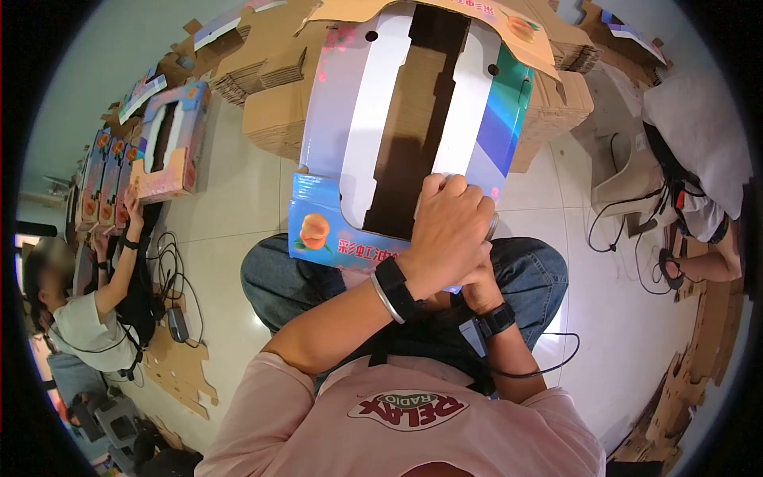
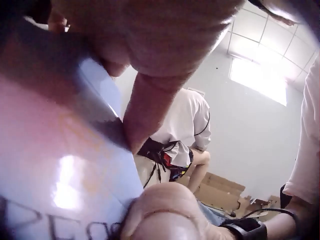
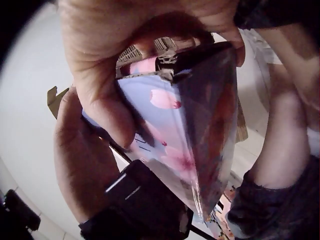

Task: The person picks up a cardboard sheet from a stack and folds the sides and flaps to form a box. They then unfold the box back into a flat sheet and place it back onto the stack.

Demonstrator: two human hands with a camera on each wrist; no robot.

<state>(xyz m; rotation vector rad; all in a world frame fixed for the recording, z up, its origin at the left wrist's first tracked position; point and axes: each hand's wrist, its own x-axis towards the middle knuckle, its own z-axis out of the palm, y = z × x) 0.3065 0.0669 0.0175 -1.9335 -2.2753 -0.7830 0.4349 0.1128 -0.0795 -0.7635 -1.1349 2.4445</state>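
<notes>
A lilac and blue cardboard box (image 1: 326, 143) with peach prints and a long top opening rests tilted against the person's legs. At its near right corner the left hand (image 1: 453, 230) curls over the edge; in the left wrist view the left hand (image 2: 160, 45) presses its fingers along the glossy panel (image 2: 55, 150). Just below it, the right hand (image 1: 479, 286) holds the same corner, partly hidden by the left. In the right wrist view the right hand (image 3: 100, 55) pinches the folded cardboard edge, thumb flat on the flower-printed side (image 3: 160, 110).
Stacked flat cardboard (image 1: 274, 119) lies behind the box. On the left, another person (image 1: 95, 318) handles a similar box (image 1: 191, 159). A seated person's leg (image 1: 707, 258), a beige stool (image 1: 628, 187) and cables are on the right. Cut cardboard (image 1: 179, 362) lies on the floor.
</notes>
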